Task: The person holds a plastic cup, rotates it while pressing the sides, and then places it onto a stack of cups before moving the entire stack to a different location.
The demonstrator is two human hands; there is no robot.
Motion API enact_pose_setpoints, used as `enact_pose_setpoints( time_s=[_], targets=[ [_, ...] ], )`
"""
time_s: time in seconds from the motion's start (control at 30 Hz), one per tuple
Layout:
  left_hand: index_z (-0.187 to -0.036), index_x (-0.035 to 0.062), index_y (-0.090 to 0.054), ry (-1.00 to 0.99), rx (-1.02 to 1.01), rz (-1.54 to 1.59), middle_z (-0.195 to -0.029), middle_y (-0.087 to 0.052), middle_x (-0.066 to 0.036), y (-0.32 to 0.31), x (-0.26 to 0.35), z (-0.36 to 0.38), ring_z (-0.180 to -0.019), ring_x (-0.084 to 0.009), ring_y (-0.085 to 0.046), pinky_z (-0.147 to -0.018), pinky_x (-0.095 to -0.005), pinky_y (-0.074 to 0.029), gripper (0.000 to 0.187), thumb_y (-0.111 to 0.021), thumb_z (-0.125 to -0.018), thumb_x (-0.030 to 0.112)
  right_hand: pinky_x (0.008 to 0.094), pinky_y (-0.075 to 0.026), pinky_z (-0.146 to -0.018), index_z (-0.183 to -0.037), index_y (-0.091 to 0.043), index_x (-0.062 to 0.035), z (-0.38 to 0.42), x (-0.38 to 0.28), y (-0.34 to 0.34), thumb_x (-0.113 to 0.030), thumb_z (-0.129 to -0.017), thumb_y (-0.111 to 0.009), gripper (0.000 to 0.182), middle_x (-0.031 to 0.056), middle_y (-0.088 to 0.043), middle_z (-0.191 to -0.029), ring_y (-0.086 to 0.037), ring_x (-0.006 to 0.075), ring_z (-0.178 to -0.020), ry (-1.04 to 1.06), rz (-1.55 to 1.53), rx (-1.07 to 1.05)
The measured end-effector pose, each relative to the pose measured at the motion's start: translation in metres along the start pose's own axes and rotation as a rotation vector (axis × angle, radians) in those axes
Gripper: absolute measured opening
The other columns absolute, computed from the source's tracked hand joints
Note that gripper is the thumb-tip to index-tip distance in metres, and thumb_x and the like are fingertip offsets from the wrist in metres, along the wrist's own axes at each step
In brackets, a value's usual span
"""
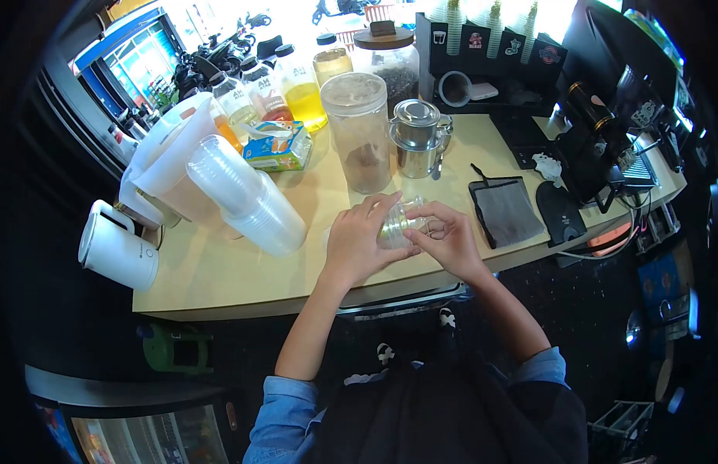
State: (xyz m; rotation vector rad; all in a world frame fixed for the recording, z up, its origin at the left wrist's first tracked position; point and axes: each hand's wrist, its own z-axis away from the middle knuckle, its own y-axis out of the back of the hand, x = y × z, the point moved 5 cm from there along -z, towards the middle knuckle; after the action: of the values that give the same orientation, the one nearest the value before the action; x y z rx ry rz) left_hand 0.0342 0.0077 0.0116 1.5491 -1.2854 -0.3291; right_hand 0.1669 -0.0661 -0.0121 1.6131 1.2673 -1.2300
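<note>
Near the counter's front edge, my left hand (361, 241) and my right hand (447, 238) are closed around a small clear glass (393, 226) with yellowish-green tints. The glass is tilted on its side, and my fingers cover much of it. My left hand wraps its left side, while my right thumb and fingers pinch the right side. Just beyond my hands stands a tall clear canister (357, 131) with brown powder in it. To its right is a shiny metal drip pot (417, 138) with a handle.
A leaning stack of clear plastic cups (254, 203), a tissue pack (280, 151) and syrup bottles (303, 97) stand at left. At the left end is a white jug (119, 247). On the right lie a dark mesh pouch (507, 213) and a black mat (560, 213).
</note>
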Motion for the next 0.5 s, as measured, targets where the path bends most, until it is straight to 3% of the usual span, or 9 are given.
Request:
enact_pose_setpoints(
  time_s=[0.07,0.13,0.23,0.33,0.4,0.5],
  targets=[
    [-0.129,0.0151,-0.051,0.000,-0.008,0.006,-0.117,-0.057,-0.007,0.001,0.001,-0.001,-0.100,-0.0276,-0.061,-0.087,-0.0399,-0.044,0.079,-0.075,-0.065,0.054,0.0200,-0.051,-0.059,-0.102,-0.061,0.0040,0.001,0.003,0.005,0.000,-0.079,-0.071,0.025,0.0081,-0.062,-0.100,-0.065,0.0090,-0.071,0.045,0.045,0.012],
    [-0.124,0.0161,-0.053,-0.006,0.010,-0.013,-0.114,-0.058,-0.005,0.003,0.004,0.000,-0.097,-0.0274,-0.061,-0.084,-0.0402,-0.046,0.073,-0.078,-0.062,0.045,0.0194,-0.050,-0.059,-0.102,-0.061,0.0041,0.003,0.001,0.013,0.001,-0.080,-0.070,0.024,0.0082,-0.062,-0.099,-0.064,0.0073,-0.071,0.087,0.089,0.027],
    [-0.117,0.0146,-0.055,-0.002,-0.013,-0.024,-0.112,-0.058,-0.005,0.004,0.001,0.001,-0.095,-0.0272,-0.061,-0.083,-0.0402,-0.046,0.064,-0.076,-0.064,0.041,0.0191,-0.049,-0.060,-0.104,-0.061,0.0038,0.006,-0.002,0.034,0.001,-0.082,-0.068,0.023,0.0086,-0.064,-0.098,-0.061,0.0037,-0.069,-0.008,0.109,0.072],
    [-0.111,0.0131,-0.056,-0.016,0.013,-0.024,-0.110,-0.058,-0.004,0.003,0.000,0.001,-0.093,-0.0272,-0.061,-0.081,-0.0402,-0.046,0.055,-0.074,-0.065,0.037,0.0203,-0.050,-0.067,-0.113,-0.060,0.0022,0.009,-0.002,0.044,0.001,-0.086,-0.062,0.027,0.0094,-0.065,-0.096,-0.060,0.0047,-0.072,-0.097,0.206,-0.013],
    [-0.111,0.0129,-0.056,-0.008,0.002,-0.019,-0.110,-0.058,-0.004,0.003,-0.001,0.000,-0.093,-0.0271,-0.060,-0.081,-0.0403,-0.046,0.054,-0.074,-0.065,0.036,0.0221,-0.050,-0.075,-0.125,-0.056,-0.0015,0.010,-0.005,0.044,0.001,-0.089,-0.057,0.036,0.0107,-0.066,-0.101,-0.061,0.0073,-0.079,0.164,0.242,-0.046],
    [-0.110,0.0127,-0.056,-0.001,-0.008,-0.016,-0.109,-0.057,-0.004,0.002,-0.001,0.000,-0.093,-0.0270,-0.060,-0.081,-0.0404,-0.046,0.052,-0.073,-0.065,0.034,0.0236,-0.049,-0.080,-0.132,-0.052,-0.0043,0.014,-0.004,0.046,0.001,-0.091,-0.055,0.042,0.0120,-0.065,-0.107,-0.059,0.0081,-0.087,0.041,0.134,-0.028]
  ],
)
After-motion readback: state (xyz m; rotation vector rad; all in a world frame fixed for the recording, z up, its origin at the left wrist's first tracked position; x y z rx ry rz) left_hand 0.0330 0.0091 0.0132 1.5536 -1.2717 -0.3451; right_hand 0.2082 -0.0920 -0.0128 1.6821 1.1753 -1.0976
